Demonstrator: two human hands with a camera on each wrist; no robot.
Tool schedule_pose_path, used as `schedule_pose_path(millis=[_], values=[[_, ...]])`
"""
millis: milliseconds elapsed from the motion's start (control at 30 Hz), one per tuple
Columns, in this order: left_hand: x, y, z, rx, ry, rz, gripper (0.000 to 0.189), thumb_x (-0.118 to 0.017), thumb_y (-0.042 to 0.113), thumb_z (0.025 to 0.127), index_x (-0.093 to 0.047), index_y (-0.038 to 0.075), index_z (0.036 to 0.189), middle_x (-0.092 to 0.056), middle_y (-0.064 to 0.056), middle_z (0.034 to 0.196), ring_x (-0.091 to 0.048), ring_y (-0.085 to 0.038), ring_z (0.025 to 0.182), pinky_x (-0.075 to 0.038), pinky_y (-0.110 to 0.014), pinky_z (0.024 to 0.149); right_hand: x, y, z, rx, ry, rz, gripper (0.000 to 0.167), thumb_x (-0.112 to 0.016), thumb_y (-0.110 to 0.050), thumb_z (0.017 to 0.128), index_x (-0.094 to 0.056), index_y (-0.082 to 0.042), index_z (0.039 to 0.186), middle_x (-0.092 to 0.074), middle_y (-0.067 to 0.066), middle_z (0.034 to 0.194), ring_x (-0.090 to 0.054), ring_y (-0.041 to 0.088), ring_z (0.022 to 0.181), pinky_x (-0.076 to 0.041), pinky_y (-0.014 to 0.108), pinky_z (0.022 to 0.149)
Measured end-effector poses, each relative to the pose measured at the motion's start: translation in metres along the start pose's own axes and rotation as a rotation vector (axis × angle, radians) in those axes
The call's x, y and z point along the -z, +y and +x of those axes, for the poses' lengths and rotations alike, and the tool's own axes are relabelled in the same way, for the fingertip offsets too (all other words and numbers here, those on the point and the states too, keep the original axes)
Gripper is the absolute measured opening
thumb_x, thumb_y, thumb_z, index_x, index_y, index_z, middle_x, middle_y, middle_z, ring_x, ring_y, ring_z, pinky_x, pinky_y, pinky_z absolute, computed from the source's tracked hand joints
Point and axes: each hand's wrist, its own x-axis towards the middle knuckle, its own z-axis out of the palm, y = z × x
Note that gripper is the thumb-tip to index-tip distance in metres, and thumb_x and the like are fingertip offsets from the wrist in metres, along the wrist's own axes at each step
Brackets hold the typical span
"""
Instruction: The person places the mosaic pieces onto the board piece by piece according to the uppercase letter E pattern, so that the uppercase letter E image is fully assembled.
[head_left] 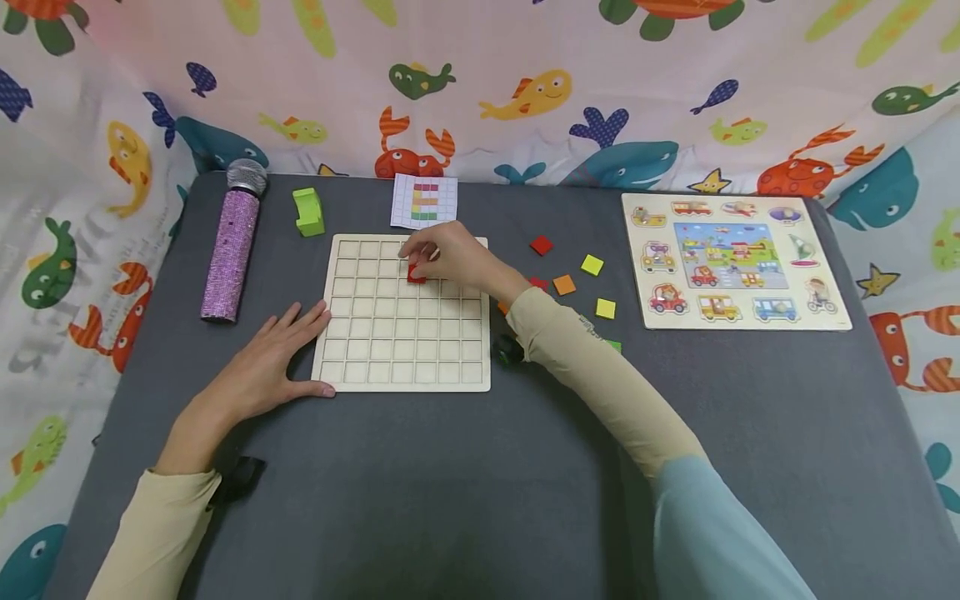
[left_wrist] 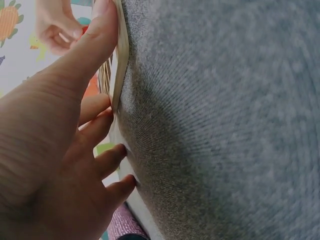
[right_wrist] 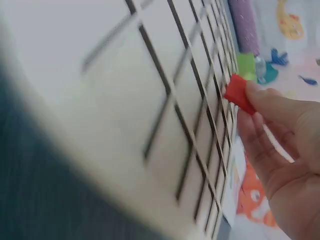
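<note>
A pale wooden board (head_left: 402, 350) divided into a grid of square cells lies on the table. My right hand (head_left: 457, 258) is over its upper part and pinches a small red square tile (right_wrist: 239, 93) between thumb and fingers. In the right wrist view that tile is tilted, close against the grid. My left hand (head_left: 262, 367) lies at the board's left side with fingers spread. Its thumb is at the near left corner and its fingertips reach the left edge. Behind the board is a paper card (head_left: 405, 200) printed with a coloured grid pattern.
Loose tiles lie right of the board, among them a red tile (head_left: 541, 245), a yellow tile (head_left: 592, 265) and an orange tile (head_left: 564, 285). A picture puzzle board (head_left: 738, 320) is at the right. Left stand a glittery microphone (head_left: 228, 250) and a green block (head_left: 308, 212).
</note>
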Motion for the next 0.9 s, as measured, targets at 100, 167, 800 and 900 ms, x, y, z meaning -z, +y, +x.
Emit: schedule_pose_path(millis=[100, 167, 800, 900], values=[[0.001, 0.001, 0.001, 0.006, -0.007, -0.001, 0.105, -0.082, 0.046, 0.074, -0.028, 0.006, 0.155, -0.021, -0.012, 0.162, -0.012, -0.043, 0.147, -0.007, -0.058, 0.118, -0.011, -0.003, 0.011, 0.031, 0.015, 0.032, 0.023, -0.075, -0.007, 0.086, -0.072, -0.003, 0.109, -0.069, 0.003, 0.092, -0.061, 0.013, 0.082, -0.051, 0.021, 0.074], [0.002, 0.001, 0.001, 0.007, -0.013, -0.001, 0.105, -0.081, 0.047, 0.075, -0.028, 0.006, 0.155, -0.021, -0.013, 0.161, -0.012, -0.044, 0.147, -0.007, -0.058, 0.118, -0.016, -0.004, 0.017, 0.037, 0.043, 0.033, 0.022, -0.075, -0.007, 0.086, -0.073, -0.003, 0.107, -0.070, 0.003, 0.091, -0.060, 0.012, 0.081, -0.050, 0.022, 0.072], [0.002, 0.000, 0.000, 0.003, -0.013, -0.017, 0.106, -0.081, 0.049, 0.074, -0.027, 0.004, 0.154, -0.020, -0.015, 0.161, -0.011, -0.045, 0.147, -0.005, -0.058, 0.118, -0.031, -0.006, 0.037, -0.020, 0.021, -0.055, 0.017, -0.072, -0.006, 0.089, -0.072, -0.005, 0.106, -0.069, 0.003, 0.097, -0.060, 0.012, 0.085, -0.048, 0.019, 0.077], [0.001, -0.001, 0.000, -0.003, -0.005, -0.020, 0.106, -0.081, 0.049, 0.074, -0.027, 0.004, 0.154, -0.021, -0.015, 0.161, -0.011, -0.045, 0.147, -0.005, -0.058, 0.118, -0.032, -0.007, 0.036, -0.021, 0.012, -0.076, 0.018, -0.070, -0.005, 0.090, -0.071, -0.005, 0.108, -0.069, 0.003, 0.099, -0.060, 0.012, 0.087, -0.048, 0.019, 0.078]])
